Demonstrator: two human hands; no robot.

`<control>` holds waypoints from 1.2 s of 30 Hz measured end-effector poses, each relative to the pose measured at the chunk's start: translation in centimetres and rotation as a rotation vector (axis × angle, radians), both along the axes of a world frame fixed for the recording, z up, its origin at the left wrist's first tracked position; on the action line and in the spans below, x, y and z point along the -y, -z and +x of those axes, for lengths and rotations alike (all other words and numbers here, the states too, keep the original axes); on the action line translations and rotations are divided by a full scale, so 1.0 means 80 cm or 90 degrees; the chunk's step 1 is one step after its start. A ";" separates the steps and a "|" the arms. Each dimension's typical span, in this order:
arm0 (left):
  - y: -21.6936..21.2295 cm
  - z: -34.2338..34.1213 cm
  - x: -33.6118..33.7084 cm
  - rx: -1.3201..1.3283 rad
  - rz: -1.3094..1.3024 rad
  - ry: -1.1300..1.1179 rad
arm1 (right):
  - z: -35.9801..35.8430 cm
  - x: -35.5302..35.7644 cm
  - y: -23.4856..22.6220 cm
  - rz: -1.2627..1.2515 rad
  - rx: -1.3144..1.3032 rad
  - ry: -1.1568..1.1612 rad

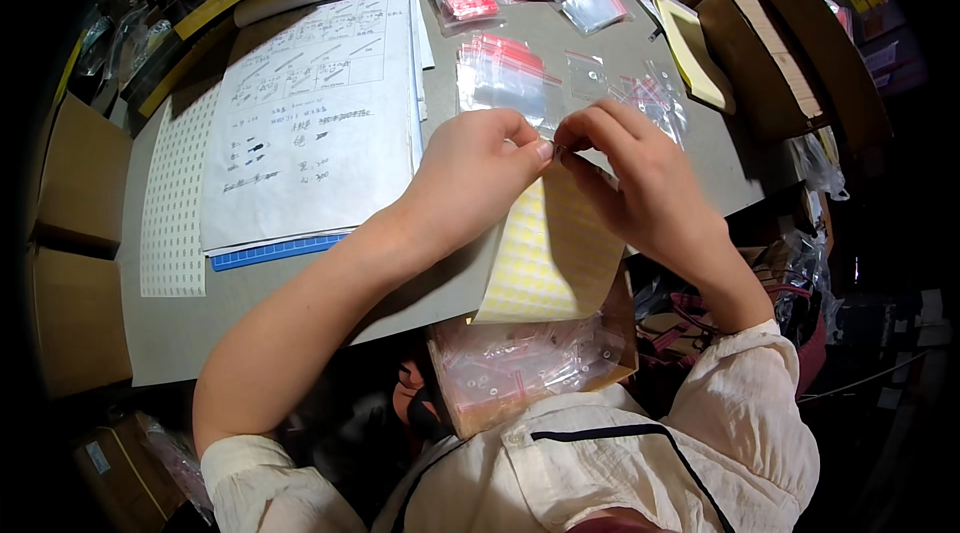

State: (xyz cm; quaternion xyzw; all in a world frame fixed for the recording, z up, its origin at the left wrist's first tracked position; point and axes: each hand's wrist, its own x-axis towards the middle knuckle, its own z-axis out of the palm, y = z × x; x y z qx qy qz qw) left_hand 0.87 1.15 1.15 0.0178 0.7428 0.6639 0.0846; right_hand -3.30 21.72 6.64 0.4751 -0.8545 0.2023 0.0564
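Grey table (pixel 165 338) — pale sheet (pixel 545 258), rowed yellow patches; left hand (pixel 465 173), right hand (pixel 645 173) pinched closed on tiny item (pixel 559 150) — kind unclear.

A tiny dark item (pixel 557 150), too small and too covered to identify, sits pinched where the fingertips of the left hand (pixel 468 171) and right hand (pixel 645 168) meet. Beneath them lies a pale yellow sheet (pixel 535 258) patterned with rows of brighter yellow patches. Its far end is hidden under the hands, its near edge runs past the bench (pixel 440 285) edge, and shadow darkens its right part.
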 end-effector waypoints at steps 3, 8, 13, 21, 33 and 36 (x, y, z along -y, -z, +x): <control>0.005 -0.003 -0.002 0.008 0.011 -0.002 | 0.009 0.003 0.010 0.005 -0.163 -0.020; 0.009 -0.004 0.004 -0.003 -0.005 0.000 | 0.002 -0.001 -0.006 -0.079 -0.030 -0.083; 0.006 -0.003 0.000 0.007 -0.013 0.007 | -0.093 0.010 -0.005 -0.085 0.292 0.009; -0.003 0.001 -0.002 -0.008 -0.024 0.014 | -0.138 0.015 -0.003 0.238 0.158 0.161; 0.002 0.002 -0.003 -0.007 0.017 0.021 | -0.127 0.043 0.021 0.055 0.110 -0.008; 0.004 0.001 -0.006 -0.045 -0.015 0.014 | -0.129 0.029 0.021 0.095 0.060 0.075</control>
